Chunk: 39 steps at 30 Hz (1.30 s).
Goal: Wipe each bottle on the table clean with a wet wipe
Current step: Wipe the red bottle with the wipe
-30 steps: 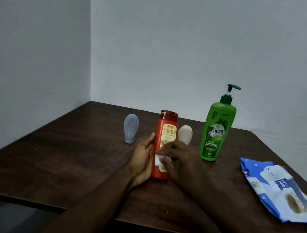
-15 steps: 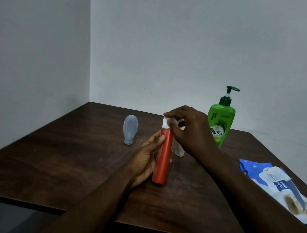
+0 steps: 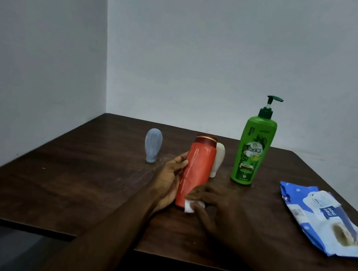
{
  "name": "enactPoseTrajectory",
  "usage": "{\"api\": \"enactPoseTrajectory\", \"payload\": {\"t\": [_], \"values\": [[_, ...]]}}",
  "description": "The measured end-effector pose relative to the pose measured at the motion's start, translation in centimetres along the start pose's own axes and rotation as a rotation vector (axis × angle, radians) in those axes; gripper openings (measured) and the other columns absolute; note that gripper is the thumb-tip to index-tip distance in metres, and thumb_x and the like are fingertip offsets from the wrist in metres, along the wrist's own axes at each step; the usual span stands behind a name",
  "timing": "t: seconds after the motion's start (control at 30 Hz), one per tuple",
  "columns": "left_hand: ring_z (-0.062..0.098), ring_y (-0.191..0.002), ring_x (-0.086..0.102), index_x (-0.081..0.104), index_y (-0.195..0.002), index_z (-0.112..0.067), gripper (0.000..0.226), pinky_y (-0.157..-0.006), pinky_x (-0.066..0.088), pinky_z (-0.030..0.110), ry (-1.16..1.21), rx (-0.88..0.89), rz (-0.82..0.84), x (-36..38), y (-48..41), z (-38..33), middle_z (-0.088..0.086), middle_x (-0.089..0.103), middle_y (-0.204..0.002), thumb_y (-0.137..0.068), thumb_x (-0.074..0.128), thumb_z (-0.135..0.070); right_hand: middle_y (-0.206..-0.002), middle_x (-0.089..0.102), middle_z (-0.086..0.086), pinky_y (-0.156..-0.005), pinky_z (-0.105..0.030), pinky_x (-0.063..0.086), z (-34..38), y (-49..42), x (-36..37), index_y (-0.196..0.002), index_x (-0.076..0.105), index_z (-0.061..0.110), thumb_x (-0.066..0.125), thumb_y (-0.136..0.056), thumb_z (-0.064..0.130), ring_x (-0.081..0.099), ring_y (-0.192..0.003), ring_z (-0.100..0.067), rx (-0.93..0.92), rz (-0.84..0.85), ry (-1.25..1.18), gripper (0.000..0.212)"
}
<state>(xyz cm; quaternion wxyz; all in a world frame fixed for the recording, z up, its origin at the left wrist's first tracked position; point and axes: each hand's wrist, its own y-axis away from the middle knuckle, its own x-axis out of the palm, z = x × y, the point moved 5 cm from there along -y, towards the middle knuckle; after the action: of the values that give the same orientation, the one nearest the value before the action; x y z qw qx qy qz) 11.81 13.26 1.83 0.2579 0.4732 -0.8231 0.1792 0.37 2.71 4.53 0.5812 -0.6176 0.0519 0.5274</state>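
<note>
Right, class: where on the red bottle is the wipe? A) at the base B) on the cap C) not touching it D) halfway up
A: the right hand presses the wipe against the red bottle at its bottom end, just above the table, while the left hand holds the bottle.

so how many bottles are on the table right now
4: a grey-blue bottle at the left, an orange bottle held by the left hand, a cream bottle partly hidden behind it, and a green pump bottle to the right.
</note>
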Motion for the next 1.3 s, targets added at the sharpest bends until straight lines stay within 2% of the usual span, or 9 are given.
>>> {"api": "enactPoseTrajectory", "payload": {"t": [0.17,0.3,0.37,0.5,0.7,0.87,1.07,1.17,1.3], "values": [[0.031,-0.119,0.059,0.054,-0.133,-0.010,0.034,-0.095,0.052,0.046,0.016,-0.026,-0.017,-0.2,0.2,0.2,0.017,0.061,-0.132,-0.100,0.047,-0.013,-0.104,0.072,0.006,-0.085,-0.026,0.053,0.4,0.0,0.0,-0.100,0.077,0.020,0.072,-0.083,0.019,0.065,-0.097,-0.007,-0.015,0.041,-0.004,0.018],[0.030,-0.112,0.063,0.053,-0.136,-0.009,0.050,-0.096,0.051,0.046,0.048,-0.021,-0.004,0.0,0.3,0.0,0.019,0.064,-0.129,-0.087,0.056,-0.016,-0.102,0.072,0.004,-0.081,-0.025,0.056,-0.9,-2.8,-2.0,-0.099,0.078,0.016,0.075,-0.083,0.011,0.066,-0.091,-0.003,0.021,-0.059,0.012,0.018],[0.028,-0.108,0.065,0.053,-0.137,-0.010,0.047,-0.092,0.053,0.045,0.046,-0.023,0.009,0.0,0.4,0.0,0.017,0.065,-0.127,-0.090,0.055,-0.015,-0.100,0.072,0.003,-0.075,-0.023,0.056,-1.9,-4.6,-3.3,-0.098,0.078,0.015,0.075,-0.083,0.009,0.065,-0.087,-0.004,0.044,-0.139,0.021,0.016],[0.033,-0.123,0.058,0.053,-0.136,-0.015,0.037,-0.098,0.050,0.048,0.021,-0.042,0.011,-0.2,0.4,-0.1,0.018,0.060,-0.135,-0.099,0.048,-0.016,-0.096,0.070,-0.001,-0.069,-0.020,0.057,-3.8,-7.8,-5.2,-0.100,0.078,0.013,0.073,-0.086,0.009,0.065,-0.083,-0.007,0.102,-0.231,0.034,0.016],[0.035,-0.131,0.052,0.048,-0.141,-0.014,0.054,-0.104,0.046,0.051,0.026,-0.012,0.011,-0.2,0.2,-0.3,0.018,0.056,-0.139,-0.087,0.056,-0.018,-0.096,0.074,0.000,-0.072,-0.022,0.057,-4.2,-8.8,-5.3,-0.100,0.078,0.014,0.073,-0.086,0.009,0.067,-0.082,-0.006,0.103,-0.275,0.051,0.016],[0.033,-0.124,0.055,0.052,-0.138,-0.010,0.045,-0.101,0.047,0.047,0.081,0.003,0.014,0.0,0.2,-0.1,0.021,0.056,-0.140,-0.093,0.052,-0.010,-0.099,0.074,-0.002,-0.077,-0.033,0.056,-2.6,-6.1,-3.1,-0.099,0.079,0.014,0.075,-0.081,0.002,0.068,-0.087,-0.016,0.042,-0.207,0.089,0.021],[0.037,-0.126,0.054,0.049,-0.139,-0.007,0.056,-0.104,0.047,0.049,0.125,0.028,-0.003,-0.5,0.2,-0.2,0.025,0.053,-0.142,-0.084,0.060,-0.011,-0.104,0.073,0.000,-0.086,-0.029,0.054,0.0,-1.6,-0.8,-0.099,0.078,0.015,0.076,-0.078,0.005,0.068,-0.095,-0.015,-0.046,-0.079,0.079,0.024],[0.038,-0.133,0.050,0.049,-0.139,-0.010,0.057,-0.106,0.045,0.053,0.106,0.035,0.001,-0.1,0.4,-0.3,0.022,0.054,-0.141,-0.085,0.058,-0.023,-0.107,0.073,0.002,-0.086,-0.031,0.056,0.3,-0.1,0.1,-0.102,0.077,0.018,0.074,-0.079,0.009,0.068,-0.097,-0.014,-0.074,-0.004,0.056,0.025],[0.044,-0.134,0.047,0.047,-0.142,-0.013,0.055,-0.108,0.041,0.053,0.127,-0.057,0.047,0.2,0.3,0.4,0.025,0.053,-0.141,-0.098,0.046,-0.045,-0.109,0.073,0.003,-0.086,-0.032,0.056,0.2,0.1,0.2,-0.102,0.077,0.018,0.075,-0.080,0.012,0.068,-0.099,-0.013,-0.098,0.050,0.050,0.023]]}}
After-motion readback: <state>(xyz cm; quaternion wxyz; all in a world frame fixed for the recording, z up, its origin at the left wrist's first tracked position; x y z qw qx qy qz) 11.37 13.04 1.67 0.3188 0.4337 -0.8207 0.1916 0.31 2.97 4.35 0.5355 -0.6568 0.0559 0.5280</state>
